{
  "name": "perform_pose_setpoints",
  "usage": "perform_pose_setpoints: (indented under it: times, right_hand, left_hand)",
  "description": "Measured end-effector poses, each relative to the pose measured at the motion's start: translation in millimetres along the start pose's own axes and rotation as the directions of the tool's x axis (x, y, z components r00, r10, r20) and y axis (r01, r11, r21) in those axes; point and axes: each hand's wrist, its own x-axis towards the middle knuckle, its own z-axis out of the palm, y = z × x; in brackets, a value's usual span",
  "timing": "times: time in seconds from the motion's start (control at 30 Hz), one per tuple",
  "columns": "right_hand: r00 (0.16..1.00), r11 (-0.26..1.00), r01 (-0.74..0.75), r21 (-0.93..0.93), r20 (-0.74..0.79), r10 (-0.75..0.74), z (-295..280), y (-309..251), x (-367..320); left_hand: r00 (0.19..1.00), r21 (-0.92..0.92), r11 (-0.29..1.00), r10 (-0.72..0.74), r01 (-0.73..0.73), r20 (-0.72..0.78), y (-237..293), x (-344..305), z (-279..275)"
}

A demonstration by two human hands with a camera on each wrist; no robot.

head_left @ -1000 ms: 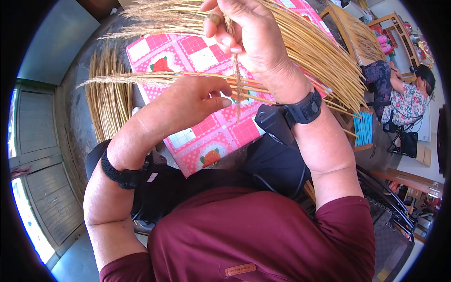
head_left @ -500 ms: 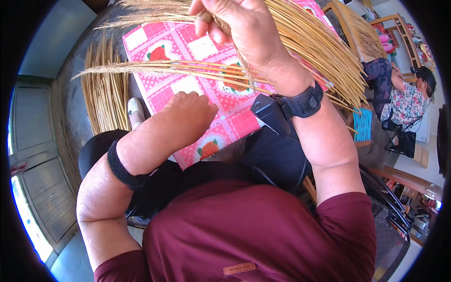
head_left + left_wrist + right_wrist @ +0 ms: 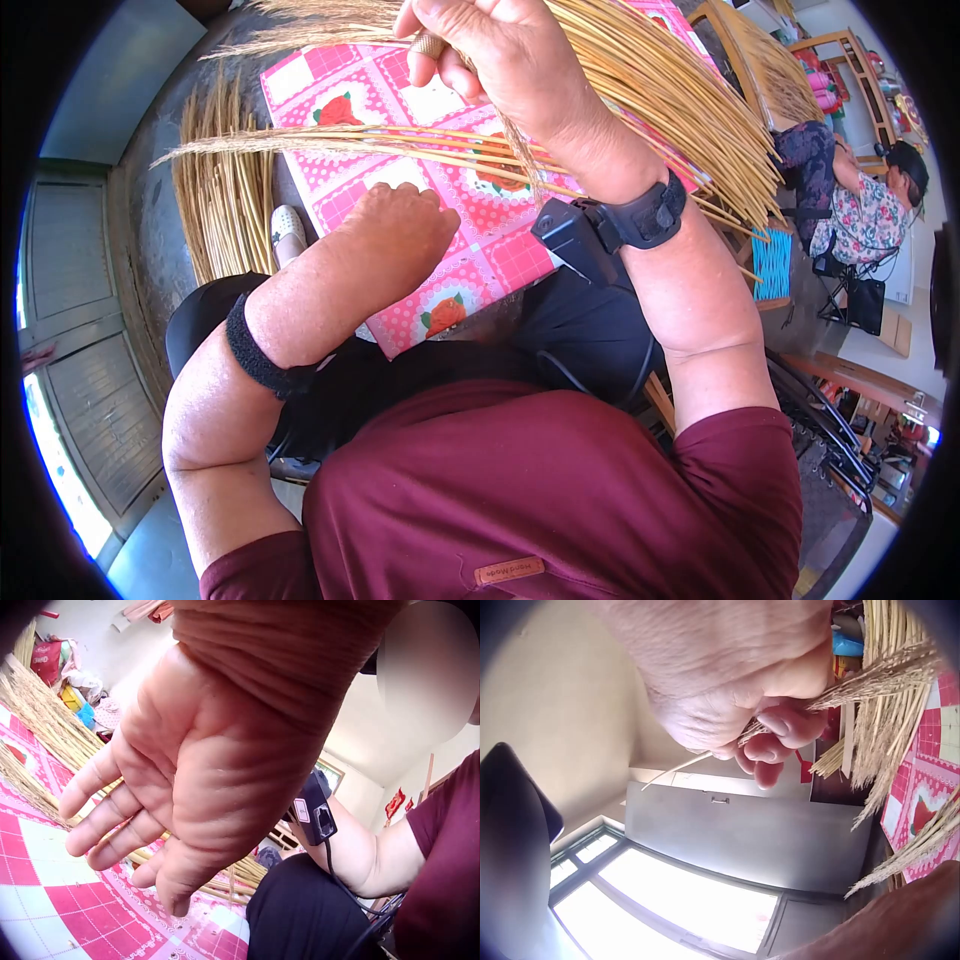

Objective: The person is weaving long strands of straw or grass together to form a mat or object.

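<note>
Right hand gripping a reed plume over the table, left hand free

Right hand (image 3: 510, 65) above the far part of the table (image 3: 385, 335), fingers curled round a reed plume (image 3: 520, 150); feathery end hangs below the hand toward the tabletop. Looks like one reed, though the fingers hide its middle. Ridged band on one finger (image 3: 428, 45). Left hand (image 3: 405, 235) over the near left corner, palm bare in the left wrist view, fingers loosely straight and a little apart, nothing held.

Table wears a pink checked tablecloth (image 3: 515, 262) with rose prints. Large reed bundle (image 3: 660, 105) lies along the far edge, stalks fanning toward the right end. Smaller reed bunch (image 3: 340, 145) crosses mid-table, plumes poking past the left edge. More reeds (image 3: 225, 205) off the left edge, on the floor. Beyond the right end, a seated person (image 3: 870, 215) in a floral top.
</note>
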Motion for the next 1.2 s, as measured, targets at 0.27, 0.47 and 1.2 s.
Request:
perform_pose_setpoints:
  times: [0.27, 0.47, 1.2]
  right_hand:
    - [0.994, 0.988, 0.102, -0.117, 0.046, -0.098, -1.5, -1.0, -0.8]
    - [0.997, 0.96, 0.071, 0.27, -0.032, -0.065, -9.7, -1.7, 1.8]
    - [0.996, 0.965, -0.058, 0.257, -0.046, 0.072, -24.3, 2.0, 3.0]
  left_hand:
    - [0.999, 0.041, 0.999, 0.003, -0.002, -0.038, 0.7, 3.8, 1.5]
    - [1.0, 0.032, 0.999, -0.006, 0.007, -0.025, 1.4, 4.8, 1.8]
    - [0.999, 0.06, 0.998, -0.006, 0.009, -0.048, 0.1, 4.7, 1.3]
